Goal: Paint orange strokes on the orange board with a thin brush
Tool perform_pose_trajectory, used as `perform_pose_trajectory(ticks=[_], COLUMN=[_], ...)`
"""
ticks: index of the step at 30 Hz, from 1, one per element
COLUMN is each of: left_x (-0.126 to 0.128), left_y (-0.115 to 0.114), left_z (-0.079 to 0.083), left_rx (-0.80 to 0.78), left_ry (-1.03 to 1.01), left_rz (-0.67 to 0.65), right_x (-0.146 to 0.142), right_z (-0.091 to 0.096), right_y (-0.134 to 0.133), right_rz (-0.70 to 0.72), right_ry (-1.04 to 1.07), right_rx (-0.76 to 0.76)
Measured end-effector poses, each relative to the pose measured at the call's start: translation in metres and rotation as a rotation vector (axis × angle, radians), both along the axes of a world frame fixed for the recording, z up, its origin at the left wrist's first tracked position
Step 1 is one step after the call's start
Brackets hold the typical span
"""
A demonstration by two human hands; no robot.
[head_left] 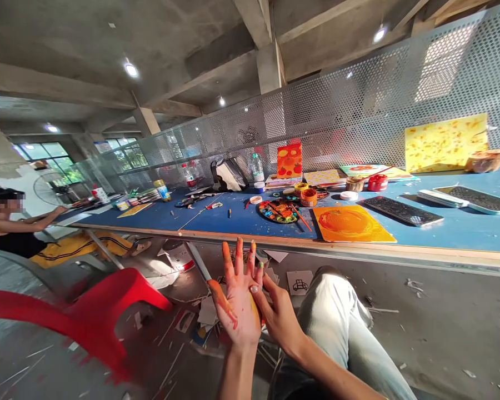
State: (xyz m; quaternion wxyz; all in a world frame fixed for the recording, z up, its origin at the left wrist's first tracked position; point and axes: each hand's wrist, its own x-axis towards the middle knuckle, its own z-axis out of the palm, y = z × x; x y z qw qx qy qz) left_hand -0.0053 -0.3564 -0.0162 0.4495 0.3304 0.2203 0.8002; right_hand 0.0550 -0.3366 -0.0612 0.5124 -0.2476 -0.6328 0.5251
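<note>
In front of the table edge, my left hand [242, 303] is held palm up with its fingers spread. Orange and red paint smears its fingertips, thumb and palm, and nothing lies in it. My right hand [280, 314] grips the little-finger side of the left, its thumb pressing on the edge of the palm. On the table beyond lies a square board [350, 224] painted orange with a round swirled shape. Beside it sit a paint-covered palette [278, 211] with a brush across it and an open jar of orange paint [309, 197].
Along the blue table [208, 219] are a red paint jar [377, 182], phones [402, 211], a water bottle [257, 168] and paintings [289, 161]. A perforated metal screen [341, 116] stands behind. A red chair [120, 294] is at left; another person [20, 230] sits further along.
</note>
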Motion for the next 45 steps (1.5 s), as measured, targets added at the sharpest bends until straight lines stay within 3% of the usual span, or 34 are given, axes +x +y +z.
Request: perform_pose_trajectory(ticks=[7,13,23,32,37,42,45], left_x=[0.005,0.009,0.015,0.022,0.023,0.016,0.011], left_y=[0.000,0.000,-0.005,-0.006,-0.005,-0.003,-0.001], left_z=[-0.004,-0.008,-0.005,-0.007,-0.020,-0.049,-0.071], left_rx=[0.023,0.039,0.091,0.108,0.087,-0.026,-0.124], left_ry=[0.056,0.083,0.159,0.232,0.338,0.394,0.453], left_rz=[0.022,0.057,0.088,0.107,0.124,0.144,0.105], right_x=[-0.002,-0.005,-0.002,-0.003,-0.004,-0.004,-0.004], right_z=[-0.006,-0.012,0.003,0.001,-0.003,-0.013,-0.022], right_y=[0.001,0.000,-0.011,-0.019,-0.019,-0.013,-0.005], right_rz=[-0.032,0.052,0.157,0.184,0.115,0.084,0.032], right_ry=[0.017,0.132,0.358,0.505,0.446,0.405,0.320], right_rx=[-0.057,-0.181,-0.405,-0.573,-0.602,-0.652,-0.521])
